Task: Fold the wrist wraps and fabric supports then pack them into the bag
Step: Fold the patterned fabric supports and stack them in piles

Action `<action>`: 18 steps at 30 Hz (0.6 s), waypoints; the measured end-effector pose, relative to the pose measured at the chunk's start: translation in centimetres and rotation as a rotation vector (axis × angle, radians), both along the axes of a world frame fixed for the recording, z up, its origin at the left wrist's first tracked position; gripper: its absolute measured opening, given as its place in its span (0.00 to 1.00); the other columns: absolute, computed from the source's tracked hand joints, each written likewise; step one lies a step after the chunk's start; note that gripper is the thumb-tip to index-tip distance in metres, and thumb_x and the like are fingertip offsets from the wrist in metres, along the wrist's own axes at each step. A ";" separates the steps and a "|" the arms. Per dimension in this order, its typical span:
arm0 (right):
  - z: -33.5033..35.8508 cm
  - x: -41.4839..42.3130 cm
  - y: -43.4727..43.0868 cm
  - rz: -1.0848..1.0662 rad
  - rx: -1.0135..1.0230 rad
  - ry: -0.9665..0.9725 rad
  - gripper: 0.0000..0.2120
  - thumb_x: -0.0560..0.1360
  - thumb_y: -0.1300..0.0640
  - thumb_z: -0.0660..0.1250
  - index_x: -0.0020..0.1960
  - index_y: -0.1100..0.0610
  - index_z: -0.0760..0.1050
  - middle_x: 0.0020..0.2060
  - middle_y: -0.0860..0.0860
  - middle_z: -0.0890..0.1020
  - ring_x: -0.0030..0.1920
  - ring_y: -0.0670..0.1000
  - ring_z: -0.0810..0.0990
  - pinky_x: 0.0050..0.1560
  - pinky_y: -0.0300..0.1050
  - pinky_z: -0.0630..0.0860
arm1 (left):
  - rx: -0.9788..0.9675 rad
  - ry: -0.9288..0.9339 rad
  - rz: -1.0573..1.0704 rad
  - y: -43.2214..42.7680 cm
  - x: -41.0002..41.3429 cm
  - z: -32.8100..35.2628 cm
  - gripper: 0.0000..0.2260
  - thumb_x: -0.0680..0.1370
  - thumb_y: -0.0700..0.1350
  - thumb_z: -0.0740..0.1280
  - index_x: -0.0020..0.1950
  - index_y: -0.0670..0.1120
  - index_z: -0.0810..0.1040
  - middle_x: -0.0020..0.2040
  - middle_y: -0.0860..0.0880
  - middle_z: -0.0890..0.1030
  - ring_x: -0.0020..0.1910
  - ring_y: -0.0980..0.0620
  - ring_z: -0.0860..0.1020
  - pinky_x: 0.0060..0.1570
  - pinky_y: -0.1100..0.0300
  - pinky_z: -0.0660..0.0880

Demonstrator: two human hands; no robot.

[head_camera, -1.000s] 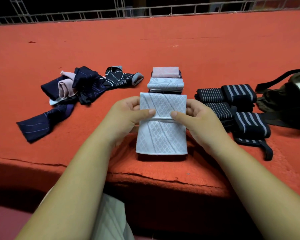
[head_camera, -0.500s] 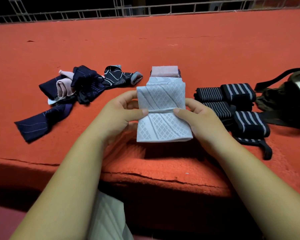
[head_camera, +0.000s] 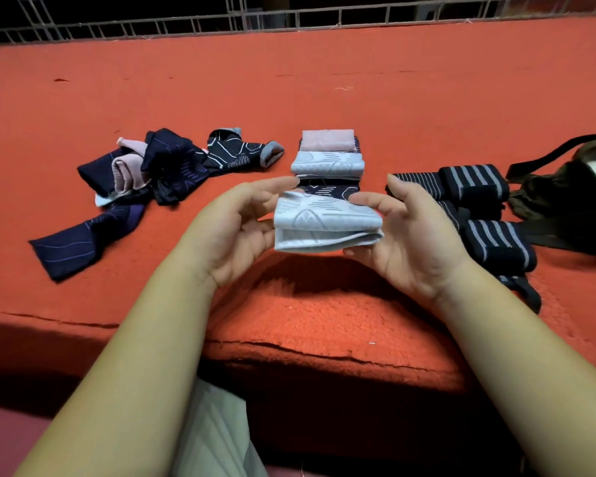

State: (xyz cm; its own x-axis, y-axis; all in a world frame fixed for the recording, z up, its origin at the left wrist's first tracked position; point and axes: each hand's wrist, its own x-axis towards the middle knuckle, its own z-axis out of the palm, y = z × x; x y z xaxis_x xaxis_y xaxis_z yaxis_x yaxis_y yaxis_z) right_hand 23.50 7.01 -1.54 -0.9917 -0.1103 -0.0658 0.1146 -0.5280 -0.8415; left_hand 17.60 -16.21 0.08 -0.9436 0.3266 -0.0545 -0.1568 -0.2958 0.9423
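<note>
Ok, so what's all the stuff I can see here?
folded fabric support: one, light grey, held up between both hands
folded supports: three, pink, light grey, navy, in a row behind it
unfolded supports: count unclear, navy and pink, loose pile at left
wrist wraps: at least four, black with grey stripes, rolled, at right
bag: one, dark olive, far right
carpet: one, red, under everything
railing: one, metal, along the back
left hand: one, holds the support's left end
right hand: one, fingers pinch its right end

Bag (head_camera: pixel 561 197) partly beyond right edge
</note>
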 end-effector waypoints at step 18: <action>-0.9 0.5 -0.9 -0.413 0.900 0.307 0.07 0.79 0.53 0.74 0.55 0.45 0.85 0.45 0.39 0.84 0.43 0.42 0.79 0.50 0.42 0.75 | -0.364 0.275 0.313 1.6 -0.5 -1.5 0.23 0.73 0.40 0.82 0.57 0.49 0.70 0.53 0.43 0.85 0.43 0.50 0.84 0.38 0.58 0.78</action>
State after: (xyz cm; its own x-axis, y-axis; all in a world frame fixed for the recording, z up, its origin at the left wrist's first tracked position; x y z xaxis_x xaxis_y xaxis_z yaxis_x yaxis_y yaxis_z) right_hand 24.02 6.13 -2.44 -0.9290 0.2073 0.3065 -0.2185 0.3609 -0.9066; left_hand 17.09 -14.65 -1.38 -0.9880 0.0346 0.1506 0.1525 0.0642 0.9862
